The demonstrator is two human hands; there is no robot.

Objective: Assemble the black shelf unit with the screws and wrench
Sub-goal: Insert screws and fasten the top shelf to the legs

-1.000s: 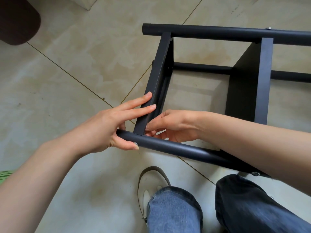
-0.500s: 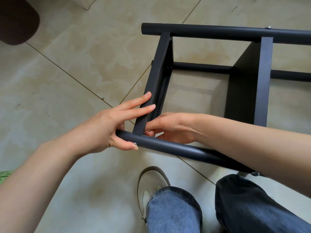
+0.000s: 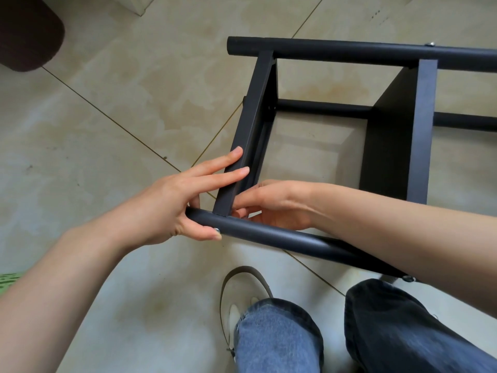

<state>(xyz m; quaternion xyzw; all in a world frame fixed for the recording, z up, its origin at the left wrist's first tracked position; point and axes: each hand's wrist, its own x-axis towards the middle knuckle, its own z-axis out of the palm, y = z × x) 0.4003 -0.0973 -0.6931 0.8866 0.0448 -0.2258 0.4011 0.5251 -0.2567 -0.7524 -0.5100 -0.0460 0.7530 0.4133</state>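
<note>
Lying on its side on the tiled floor, one black shelf unit shows three round tubes and two panels. Left hand grips the nearest tube's end, thumb on one screw. Right hand pinches inside that corner; what it holds cannot be told.

No text, label, brand, number or sign can be read anywhere in the view.
</note>
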